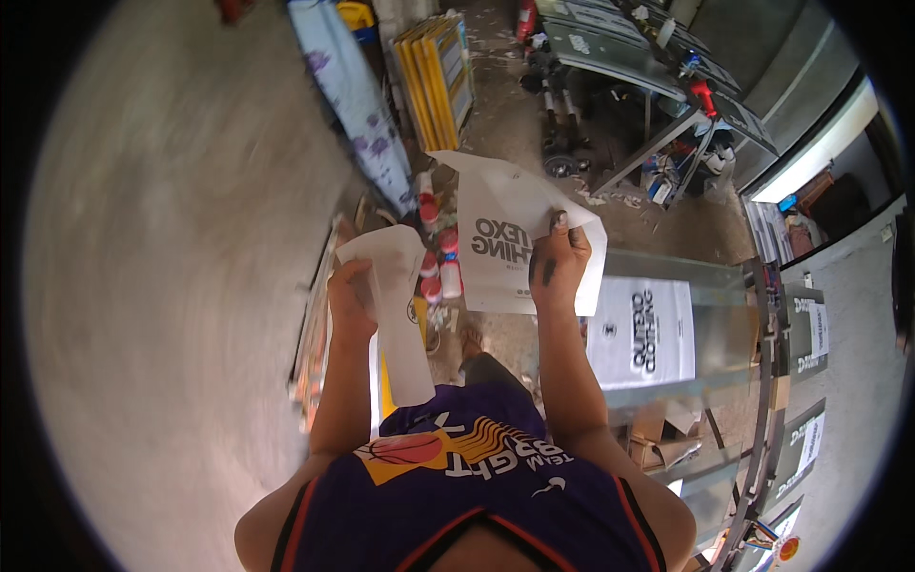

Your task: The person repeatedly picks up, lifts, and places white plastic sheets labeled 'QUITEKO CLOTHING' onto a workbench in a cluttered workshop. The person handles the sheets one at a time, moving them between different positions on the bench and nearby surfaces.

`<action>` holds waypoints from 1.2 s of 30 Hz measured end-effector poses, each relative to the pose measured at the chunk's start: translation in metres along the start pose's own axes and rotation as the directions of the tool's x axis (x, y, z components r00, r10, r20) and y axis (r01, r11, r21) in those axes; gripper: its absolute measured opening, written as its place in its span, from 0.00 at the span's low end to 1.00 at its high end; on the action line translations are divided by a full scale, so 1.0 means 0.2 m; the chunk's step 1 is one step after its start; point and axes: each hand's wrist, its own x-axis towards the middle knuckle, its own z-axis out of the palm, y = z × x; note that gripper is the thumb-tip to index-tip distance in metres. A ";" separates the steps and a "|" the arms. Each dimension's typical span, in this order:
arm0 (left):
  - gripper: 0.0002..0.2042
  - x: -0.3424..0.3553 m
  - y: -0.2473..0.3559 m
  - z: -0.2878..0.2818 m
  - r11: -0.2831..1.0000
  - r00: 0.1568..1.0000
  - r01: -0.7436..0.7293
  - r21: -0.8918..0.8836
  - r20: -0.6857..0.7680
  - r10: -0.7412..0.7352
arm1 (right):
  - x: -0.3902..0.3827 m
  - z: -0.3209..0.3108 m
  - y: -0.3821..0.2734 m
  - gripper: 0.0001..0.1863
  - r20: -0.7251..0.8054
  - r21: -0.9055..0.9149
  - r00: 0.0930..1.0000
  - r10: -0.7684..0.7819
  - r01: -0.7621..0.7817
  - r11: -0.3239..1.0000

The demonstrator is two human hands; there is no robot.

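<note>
My left hand [353,300] is closed on a folded white sheet [400,334], thin and slightly see-through, which hangs down toward my lap. A small round black mark shows at its right edge. To the right, my right hand [560,262] pinches a wider white printed sheet [491,210] near its right side, thumb on top. Bold black lettering runs across this sheet, and dark stains mark the thumb and the back of the hand. Whether the sheets are single or bags, I cannot tell. Another white printed sheet [620,357] lies flat on a glass-topped table [724,334] at my right.
Red-lidded jars [440,267] stand on the floor beyond my hands. Yellow-edged frames [434,86] lean behind them, beside a flowered cloth [348,105]. A metal-legged table [610,62] is at the far right. Dark printed panels [808,334] line the right side.
</note>
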 end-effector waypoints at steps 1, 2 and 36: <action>0.22 0.14 0.02 0.05 1.000 1.000 -0.006 0.001 -0.013 0.006 | 0.14 0.00 0.04 0.07 -0.002 0.006 1.000 -0.007 0.007 1.000; 0.23 0.29 0.03 0.10 1.000 1.000 -0.013 0.000 -0.024 0.013 | 0.27 -0.01 0.06 0.07 0.009 -0.008 1.000 -0.008 0.008 1.000; 0.17 4.51 -0.07 2.32 0.957 0.885 0.267 0.112 0.365 -0.290 | 4.39 -0.38 0.61 0.16 -0.205 -0.247 0.879 -0.430 0.379 0.892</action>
